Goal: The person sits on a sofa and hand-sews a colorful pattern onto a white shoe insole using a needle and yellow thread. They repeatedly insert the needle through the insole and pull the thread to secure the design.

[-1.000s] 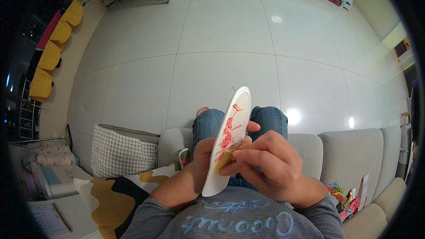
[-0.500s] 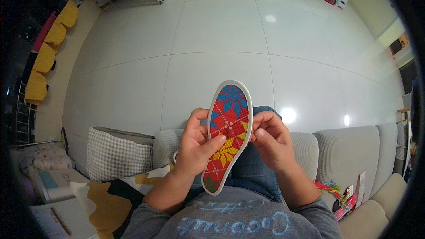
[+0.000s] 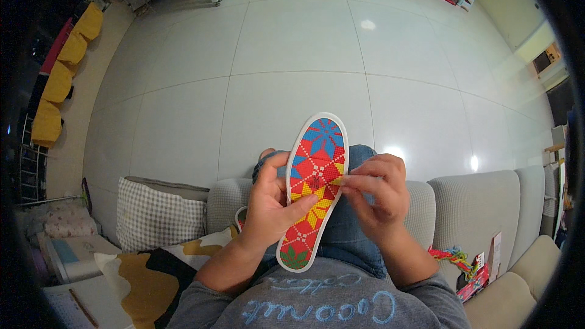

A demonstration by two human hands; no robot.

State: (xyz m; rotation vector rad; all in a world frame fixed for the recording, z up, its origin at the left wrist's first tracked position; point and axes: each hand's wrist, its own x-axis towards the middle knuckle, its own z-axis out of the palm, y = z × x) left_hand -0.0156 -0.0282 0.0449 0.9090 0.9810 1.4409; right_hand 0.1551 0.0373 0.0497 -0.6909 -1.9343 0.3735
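An embroidered shoe insole (image 3: 318, 167) with a white rim is held upright above my lap. Its stitched face carries blue, red, yellow and green flower patterns. My left hand (image 3: 273, 212) grips it by the left edge, thumb pressed across the front and fingers behind. At the opposite edge, level with the yellow patch, my right hand (image 3: 381, 194) pinches thumb and forefinger together, close against the stitching. Whatever sits in that pinch is too small to make out.
Checked cushion (image 3: 161, 212) and patterned pillow (image 3: 152, 280) lie on my left. Coloured thread skeins (image 3: 456, 260) rest on the grey sofa (image 3: 466, 213) to my right. A white-rimmed thing (image 3: 240, 219) is partly hidden behind my left forearm. Pale floor tiles (image 3: 298, 42) extend ahead.
My right hand has turned and risen slightly, its pinch now overlapping the insole's right edge. The insole has turned so its face shows more fully and brighter.
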